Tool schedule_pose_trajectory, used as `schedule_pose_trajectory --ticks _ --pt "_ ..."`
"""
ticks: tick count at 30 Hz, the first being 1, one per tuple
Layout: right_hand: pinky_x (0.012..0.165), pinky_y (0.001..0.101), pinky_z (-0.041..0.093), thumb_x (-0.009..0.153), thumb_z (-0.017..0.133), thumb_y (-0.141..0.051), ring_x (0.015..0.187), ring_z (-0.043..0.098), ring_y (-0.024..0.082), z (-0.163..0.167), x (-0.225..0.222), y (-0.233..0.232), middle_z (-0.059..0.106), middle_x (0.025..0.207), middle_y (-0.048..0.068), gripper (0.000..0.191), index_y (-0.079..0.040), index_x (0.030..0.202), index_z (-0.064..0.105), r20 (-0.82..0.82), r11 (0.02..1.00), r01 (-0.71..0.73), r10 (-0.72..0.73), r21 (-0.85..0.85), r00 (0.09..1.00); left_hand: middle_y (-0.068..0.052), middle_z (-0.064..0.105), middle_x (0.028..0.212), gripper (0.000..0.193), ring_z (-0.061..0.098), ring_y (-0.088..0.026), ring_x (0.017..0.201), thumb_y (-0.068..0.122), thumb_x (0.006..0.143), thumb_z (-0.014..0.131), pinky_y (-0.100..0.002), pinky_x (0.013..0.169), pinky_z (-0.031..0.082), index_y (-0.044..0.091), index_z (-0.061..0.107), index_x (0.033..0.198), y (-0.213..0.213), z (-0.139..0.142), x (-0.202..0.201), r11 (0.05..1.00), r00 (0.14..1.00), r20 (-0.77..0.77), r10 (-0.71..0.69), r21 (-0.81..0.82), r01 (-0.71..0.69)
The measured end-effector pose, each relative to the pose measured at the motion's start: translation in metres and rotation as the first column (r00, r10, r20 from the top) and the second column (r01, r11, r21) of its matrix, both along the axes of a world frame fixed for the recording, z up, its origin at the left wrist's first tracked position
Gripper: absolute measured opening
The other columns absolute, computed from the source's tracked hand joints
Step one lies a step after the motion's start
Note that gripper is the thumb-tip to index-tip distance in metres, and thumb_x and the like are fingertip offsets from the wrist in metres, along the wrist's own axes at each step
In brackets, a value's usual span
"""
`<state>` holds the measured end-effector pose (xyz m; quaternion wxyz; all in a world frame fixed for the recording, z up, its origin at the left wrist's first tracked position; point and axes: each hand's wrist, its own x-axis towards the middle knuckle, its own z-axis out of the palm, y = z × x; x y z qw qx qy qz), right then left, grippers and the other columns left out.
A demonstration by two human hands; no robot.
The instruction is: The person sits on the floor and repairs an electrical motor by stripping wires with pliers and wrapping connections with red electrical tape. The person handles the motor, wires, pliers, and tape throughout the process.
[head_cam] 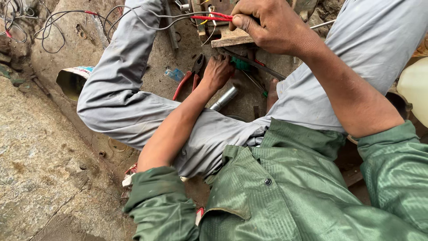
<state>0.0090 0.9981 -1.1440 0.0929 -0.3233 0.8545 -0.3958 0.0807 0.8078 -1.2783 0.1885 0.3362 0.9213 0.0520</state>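
down in the head view, the right hand (267,27) is closed, pinching a red wire (211,18) between thumb and fingers just above a wooden block (229,40) at the top of the frame; the wire runs left from the fingertips and joins thin grey wires (129,13) that loop away over the dirt. the left hand (218,70) reaches low between the knees, fingers curled onto a green-handled tool (241,64) lying on the ground, though whether it actually grips it i cannot tell. just beside that hand, to the left, lie red-handled pliers (187,78), and just below it a shiny metal tube (225,97). a long dark metal bar (258,66) slants across under the block. the person sits with grey trousers (125,89) bent around the work and green sleeves (156,201) rolled up. a cut tin can (71,80) lies on its side at the left.
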Motion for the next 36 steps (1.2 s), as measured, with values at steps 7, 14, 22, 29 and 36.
schedule_pose_trajectory --ticks 7,14,22,29,36 --pt "0.065 0.0357 0.04 0.106 0.059 -0.007 0.062 0.047 0.025 0.011 -0.009 0.0 0.045 0.068 0.016 0.027 -0.007 0.132 0.063 0.171 0.99 0.143 -0.139 -0.011 0.975 -0.006 0.063 0.085 0.039 0.06 -0.02 0.075 0.026 0.078 0.093 -0.036 0.066 0.052 0.006 0.065 0.094 -0.019 0.056 0.006 0.71 0.86 0.452 0.237 0.524 -0.471" --pt "0.082 0.034 0.05 0.1 0.068 -0.014 0.09 0.062 0.019 0.012 -0.012 -0.008 0.065 0.095 0.008 0.015 -0.006 0.113 0.072 0.082 0.977 -0.12 0.136 -0.176 0.987 -0.001 0.068 0.093 0.024 0.063 -0.006 0.085 0.007 0.089 0.085 -0.024 0.078 0.054 0.004 0.064 0.102 -0.036 0.104 0.025 0.101 0.65 0.7 0.296 0.654 -0.75" --pt "0.078 0.034 0.05 0.094 0.075 -0.019 0.085 0.06 0.018 0.015 -0.001 -0.019 0.063 0.095 0.008 0.036 -0.006 0.127 0.073 0.083 0.991 -0.07 0.08 -0.118 0.993 -0.005 0.067 0.12 0.019 0.063 -0.011 0.112 -0.002 0.093 0.076 -0.028 0.104 0.05 0.001 0.063 0.108 -0.039 0.092 0.028 -0.031 0.768 0.553 0.323 0.817 -0.576" --pt "0.075 0.0316 0.052 0.094 0.077 -0.021 0.082 0.06 0.016 0.01 0.007 -0.033 0.061 0.096 0.007 0.038 -0.004 0.127 0.071 0.107 0.991 -0.072 0.084 -0.116 0.991 -0.009 0.068 0.123 0.024 0.063 -0.018 0.119 -0.006 0.091 0.077 -0.032 0.108 0.049 0.002 0.068 0.112 -0.05 0.09 0.032 0.014 0.748 0.533 0.396 0.811 -0.585" --pt "0.08 0.0313 0.054 0.093 0.079 -0.021 0.088 0.061 0.016 0.012 0.009 -0.037 0.061 0.099 0.007 0.04 -0.003 0.128 0.069 0.087 0.986 -0.058 0.072 -0.157 0.994 -0.01 0.073 0.117 0.023 0.06 -0.025 0.138 -0.008 0.091 0.074 -0.037 0.12 0.044 0.002 0.069 0.111 -0.055 0.096 0.028 0.084 0.811 0.386 0.439 0.882 -0.465"
